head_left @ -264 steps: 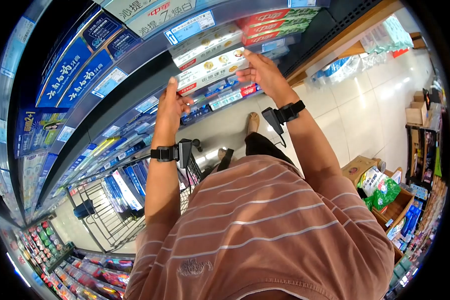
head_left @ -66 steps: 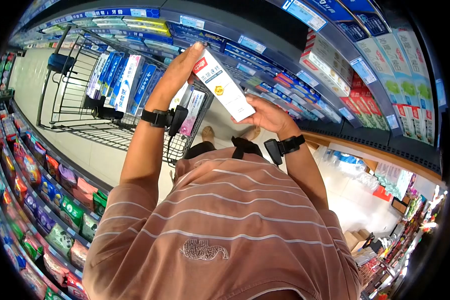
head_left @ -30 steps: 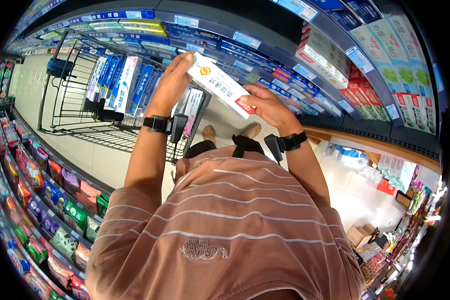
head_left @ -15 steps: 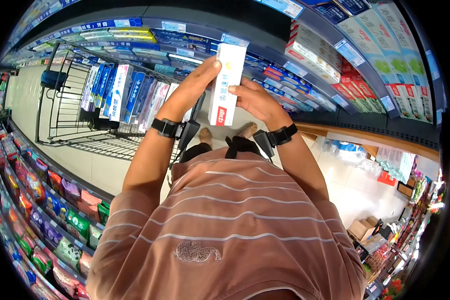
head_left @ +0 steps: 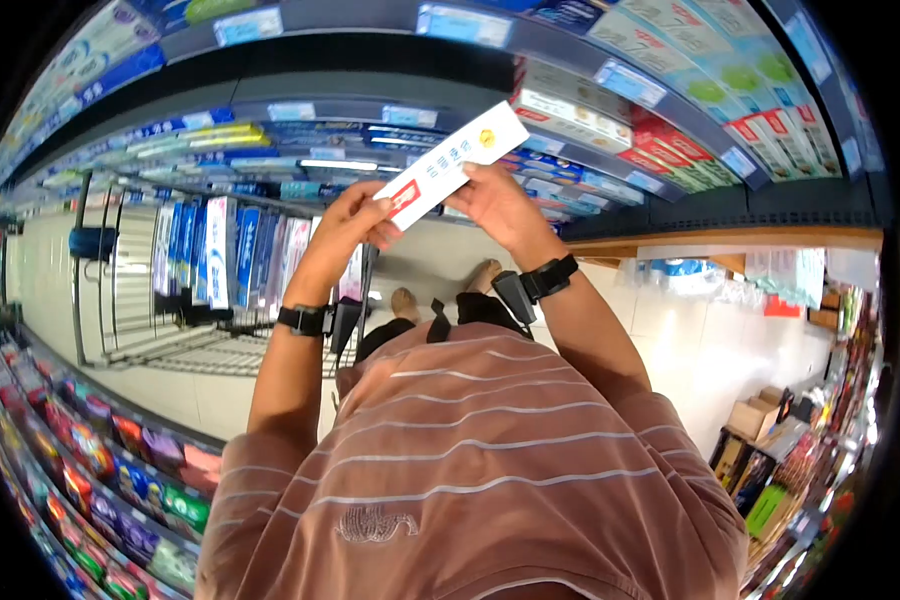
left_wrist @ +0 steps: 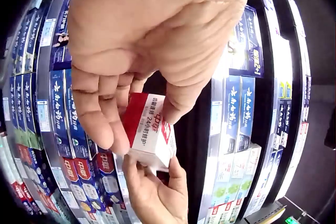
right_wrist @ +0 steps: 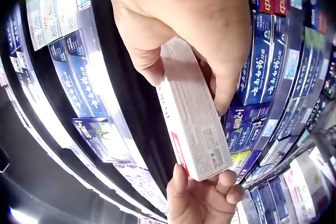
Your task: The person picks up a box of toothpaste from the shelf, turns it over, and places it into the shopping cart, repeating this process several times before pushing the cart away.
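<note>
A long white toothpaste box [head_left: 455, 165] with a red logo at its lower left end is held in both hands, slanting up to the right in the head view. My left hand [head_left: 342, 240] pinches the red-logo end between thumb and fingers. Farther along, my right hand [head_left: 505, 208] grips the near side, its thumb on the printed face. The left wrist view looks onto the box's red and white end [left_wrist: 149, 127]. In the right wrist view, a long side with small print [right_wrist: 194, 113] faces up, the left fingers around its lower end.
A wire shopping cart [head_left: 120, 350] with several upright toothpaste boxes [head_left: 220, 250] stands at the left. Shelves of toothpaste [head_left: 570, 115] run across the front. Colourful packs [head_left: 160, 500] fill a shelf at lower left. Cartons [head_left: 755, 415] stand on the floor at right.
The box has been turned between the hands, from slanting down right through nearly upright to slanting up right. My left hand has shifted to the red-logo end. The head view has swung.
</note>
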{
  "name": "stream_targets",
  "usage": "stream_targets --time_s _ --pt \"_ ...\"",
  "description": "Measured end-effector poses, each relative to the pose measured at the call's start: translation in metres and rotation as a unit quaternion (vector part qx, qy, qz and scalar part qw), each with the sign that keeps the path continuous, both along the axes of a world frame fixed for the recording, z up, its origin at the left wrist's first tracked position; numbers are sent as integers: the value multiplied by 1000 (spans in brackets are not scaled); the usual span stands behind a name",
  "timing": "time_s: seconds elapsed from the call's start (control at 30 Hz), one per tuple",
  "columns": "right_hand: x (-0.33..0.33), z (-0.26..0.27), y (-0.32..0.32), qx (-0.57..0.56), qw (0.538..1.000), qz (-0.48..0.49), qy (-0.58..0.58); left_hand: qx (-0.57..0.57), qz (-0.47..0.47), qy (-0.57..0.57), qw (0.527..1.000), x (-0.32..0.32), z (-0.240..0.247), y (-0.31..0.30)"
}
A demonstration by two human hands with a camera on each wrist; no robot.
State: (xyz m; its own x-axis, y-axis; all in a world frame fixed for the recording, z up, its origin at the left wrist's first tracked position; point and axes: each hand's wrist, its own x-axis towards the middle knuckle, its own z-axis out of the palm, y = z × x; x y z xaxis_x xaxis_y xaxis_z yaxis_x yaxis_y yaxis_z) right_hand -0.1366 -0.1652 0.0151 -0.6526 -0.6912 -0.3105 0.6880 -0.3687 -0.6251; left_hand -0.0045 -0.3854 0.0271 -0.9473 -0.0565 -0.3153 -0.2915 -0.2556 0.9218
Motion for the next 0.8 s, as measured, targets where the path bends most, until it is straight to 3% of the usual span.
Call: stream_targets --time_s 0.13,0.37,0.67,0.8 --pt "1 6 12 25 999 -40 16 -26 39 2 999 -7 4 3" --pt "0 14 40 32 996 -86 20 -71 -44 -1 996 -31 14 19" --pt "-33 40 94 -17 982 -160 101 -132 -100 147 975 -121 43 49" --pt "-37 39 121 17 969 -226 103 -158 -95 208 961 -170 49 62"
